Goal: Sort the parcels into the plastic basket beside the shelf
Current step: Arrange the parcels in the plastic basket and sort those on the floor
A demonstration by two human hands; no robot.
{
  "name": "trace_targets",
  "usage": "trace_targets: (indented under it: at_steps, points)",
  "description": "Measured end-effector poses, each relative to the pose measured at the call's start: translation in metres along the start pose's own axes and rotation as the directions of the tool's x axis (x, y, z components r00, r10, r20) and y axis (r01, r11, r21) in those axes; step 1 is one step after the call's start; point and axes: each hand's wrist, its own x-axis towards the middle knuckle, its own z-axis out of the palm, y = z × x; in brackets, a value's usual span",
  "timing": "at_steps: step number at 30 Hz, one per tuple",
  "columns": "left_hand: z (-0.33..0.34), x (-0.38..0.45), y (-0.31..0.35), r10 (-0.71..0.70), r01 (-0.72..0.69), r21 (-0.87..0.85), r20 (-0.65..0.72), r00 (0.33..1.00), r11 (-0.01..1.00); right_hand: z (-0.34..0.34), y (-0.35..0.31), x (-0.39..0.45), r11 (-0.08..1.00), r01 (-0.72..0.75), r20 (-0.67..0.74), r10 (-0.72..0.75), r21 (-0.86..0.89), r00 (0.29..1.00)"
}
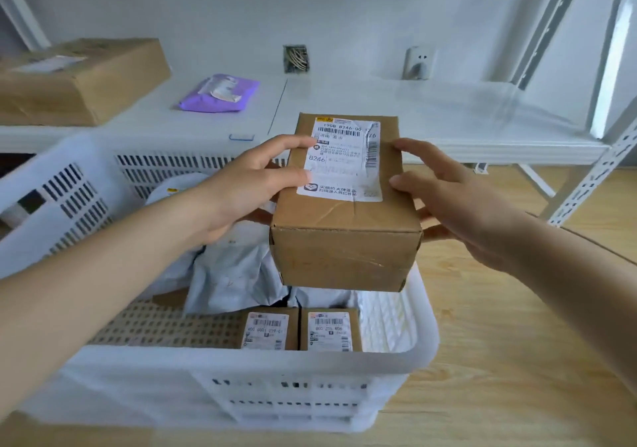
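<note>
1. Head view, looking down: cardboard parcel (344,202) held up over the white plastic basket (241,377), shipping label facing up with "B246" on it.
2. Left hand (241,188) grasping the parcel's left side, fingers (296,143) curled over the top edge onto the label, thumb lower on the label too.
3. Right hand (458,205) against the right side, fingers pretty much straight and spread, thumb tucked low by the bottom edge. More pressing than gripping.
4. Down in the basket: 2 small labelled boxes (300,329) side by side at the near wall, grey poly mailers (234,271) crumpled behind them.
5. On the white shelf (413,115) behind: big cardboard box (79,81) at far left, purple mailer bag (220,93) just right of it.
6. Wooden floor (517,360) under everything.
</note>
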Motion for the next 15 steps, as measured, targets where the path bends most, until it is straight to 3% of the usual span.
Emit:
trace_targets:
  at_steps: [5, 10, 15]
  points:
    - [-0.057, -0.024, -0.032, -0.150, 0.149, 0.063, 0.004, 0.989, 0.987, 0.058, -0.013, 0.018, 0.995, -0.099, 0.154, 0.101, -0.016, 0.983]
    - [-0.099, -0.043, -0.073, -0.301, 0.294, 0.102, 0.053, 0.952, 0.950, 0.118, -0.008, 0.027, 0.973, -0.227, 0.377, 0.229, -0.052, 0.897]
    - [-0.127, -0.052, -0.114, -0.379, 0.377, 0.043, 0.024, 0.925, 0.925, 0.162, 0.002, 0.049, 0.952, -0.293, 0.453, 0.299, -0.087, 0.840]
